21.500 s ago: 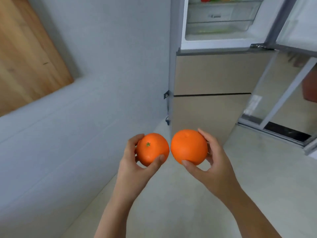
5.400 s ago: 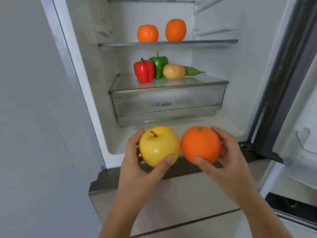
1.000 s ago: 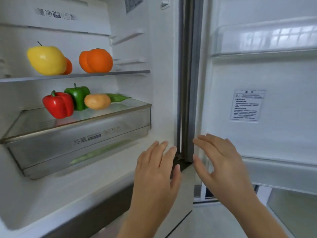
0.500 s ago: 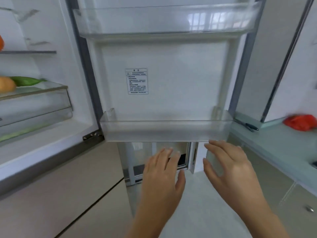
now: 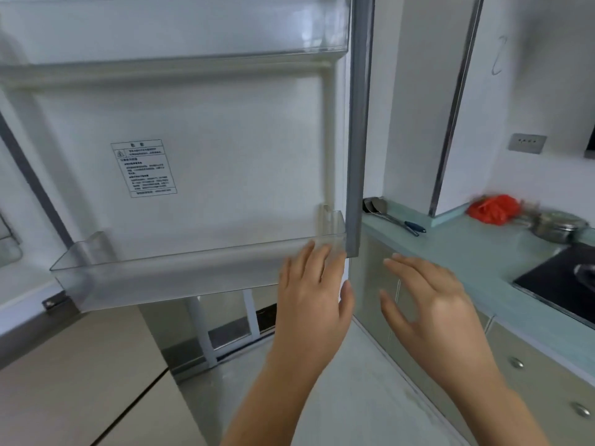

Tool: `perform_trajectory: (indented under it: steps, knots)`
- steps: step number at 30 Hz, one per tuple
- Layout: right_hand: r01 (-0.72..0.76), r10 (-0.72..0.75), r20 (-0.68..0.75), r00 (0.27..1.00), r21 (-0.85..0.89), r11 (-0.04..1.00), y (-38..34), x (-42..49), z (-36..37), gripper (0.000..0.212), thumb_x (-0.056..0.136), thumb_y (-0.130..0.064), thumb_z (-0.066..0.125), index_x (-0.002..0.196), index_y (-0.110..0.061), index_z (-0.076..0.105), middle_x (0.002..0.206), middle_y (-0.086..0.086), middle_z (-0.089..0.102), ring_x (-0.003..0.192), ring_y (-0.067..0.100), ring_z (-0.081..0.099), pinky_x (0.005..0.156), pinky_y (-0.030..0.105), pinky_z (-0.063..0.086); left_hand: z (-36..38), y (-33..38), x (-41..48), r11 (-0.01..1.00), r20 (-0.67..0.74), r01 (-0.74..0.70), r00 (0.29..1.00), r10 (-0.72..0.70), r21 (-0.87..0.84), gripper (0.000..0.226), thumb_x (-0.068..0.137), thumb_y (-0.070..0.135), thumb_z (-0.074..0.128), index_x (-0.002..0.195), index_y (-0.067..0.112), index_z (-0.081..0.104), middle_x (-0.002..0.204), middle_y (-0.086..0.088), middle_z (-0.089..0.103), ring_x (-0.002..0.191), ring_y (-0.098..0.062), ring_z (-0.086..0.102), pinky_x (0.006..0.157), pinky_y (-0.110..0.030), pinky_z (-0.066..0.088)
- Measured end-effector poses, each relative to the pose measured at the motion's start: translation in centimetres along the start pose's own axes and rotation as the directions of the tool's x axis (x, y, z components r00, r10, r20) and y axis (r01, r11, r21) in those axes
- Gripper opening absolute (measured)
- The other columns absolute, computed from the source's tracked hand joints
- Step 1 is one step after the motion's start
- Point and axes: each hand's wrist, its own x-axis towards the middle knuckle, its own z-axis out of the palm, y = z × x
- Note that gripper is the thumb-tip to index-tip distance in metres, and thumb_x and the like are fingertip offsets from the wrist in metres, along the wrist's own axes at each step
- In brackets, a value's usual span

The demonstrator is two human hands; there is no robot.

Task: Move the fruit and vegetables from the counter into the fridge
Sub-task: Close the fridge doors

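Note:
The open fridge door (image 5: 225, 149) fills the left and middle of the view, its inner side facing me, with a clear lower door bin (image 5: 180, 272). My left hand (image 5: 314, 294) is open, fingers spread, in front of the bin's right end. My right hand (image 5: 428, 304) is open too, just right of the door's edge, in front of the cabinets. Neither hand holds anything. The pale green counter (image 5: 476, 252) runs along the right. No fruit or vegetable shows; the fridge shelves are out of view to the left.
On the counter lie a red plastic bag (image 5: 492, 209), a steel lidded pot (image 5: 560, 225), metal spoons (image 5: 375, 206) and a dark-handled utensil (image 5: 413, 226). A black hob (image 5: 560, 284) sits at the right edge. Cabinet fronts with round knobs (image 5: 516, 362) stand below.
The view has swung right, away from the fridge shelves toward the counter. The shelved produce has left the view. Both empty hands stay raised and open in front of me.

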Motion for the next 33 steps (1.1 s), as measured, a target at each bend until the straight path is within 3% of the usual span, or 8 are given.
perform_trajectory:
  steps: [7, 10, 16, 26, 33]
  knots:
    - [0.015, -0.015, 0.021, 1.000, -0.023, 1.000, 2.7, 3.8, 2.6, 0.041, 0.080, -0.031, 0.045, 0.109, -0.008, 0.063, 0.105, 0.009, 0.066, 0.093, 0.028, 0.062, 0.083, 0.042, 0.049, 5.2, -0.2, 3.9, 0.999, -0.042, -0.037, 0.998, 0.038, 0.025, 0.034, 0.082, 0.022, 0.042, 0.107, 0.011, 0.061, 0.111, -0.008, 0.064, 0.113, -0.025, 0.048, 0.094, -0.050, 0.039]
    - [0.018, -0.017, 0.027, 0.999, -0.032, 0.999, 3.4, 4.4, 3.4, 0.042, 0.080, -0.032, 0.045, 0.109, -0.008, 0.063, 0.105, 0.008, 0.066, 0.095, 0.025, 0.062, 0.086, 0.039, 0.048, 6.7, -0.5, 4.1, 0.998, -0.069, -0.051, 0.996, 0.055, 0.046, 0.031, 0.080, 0.022, 0.045, 0.105, 0.012, 0.062, 0.109, -0.007, 0.065, 0.108, -0.023, 0.053, 0.097, -0.046, 0.030]
    - [0.042, -0.042, 0.037, 0.998, -0.009, 0.999, 4.4, 4.7, 4.1, 0.042, 0.081, -0.033, 0.045, 0.109, -0.008, 0.063, 0.109, 0.008, 0.066, 0.100, 0.024, 0.061, 0.089, 0.043, 0.048, 6.8, -0.3, 3.8, 0.999, -0.078, -0.042, 0.996, 0.044, 0.030, 0.032, 0.082, 0.021, 0.044, 0.105, 0.011, 0.064, 0.111, -0.008, 0.065, 0.108, -0.019, 0.048, 0.102, -0.044, 0.024]
    - [0.116, -0.126, 0.065, 0.990, 0.134, 0.984, 5.1, 3.2, 1.9, 0.037, 0.078, -0.027, 0.054, 0.107, -0.006, 0.065, 0.106, 0.011, 0.067, 0.099, 0.026, 0.061, 0.086, 0.051, 0.049, 3.2, 2.1, 1.5, 0.994, 0.022, 0.085, 0.996, -0.086, 0.067, 0.034, 0.083, 0.025, 0.044, 0.109, 0.013, 0.062, 0.115, -0.005, 0.063, 0.111, -0.022, 0.055, 0.104, -0.046, 0.030]
    - [0.218, -0.249, 0.078, 0.965, 0.282, 0.934, 3.9, 1.5, -1.0, 0.040, 0.081, -0.034, 0.050, 0.109, -0.010, 0.064, 0.111, 0.008, 0.066, 0.108, 0.014, 0.044, 0.095, 0.045, 0.035, -0.9, 5.2, -1.7, 0.963, 0.023, 0.186, 0.981, -0.194, 0.197, 0.040, 0.082, 0.028, 0.044, 0.116, 0.011, 0.057, 0.121, -0.008, 0.061, 0.118, -0.026, 0.053, 0.098, -0.050, 0.040]
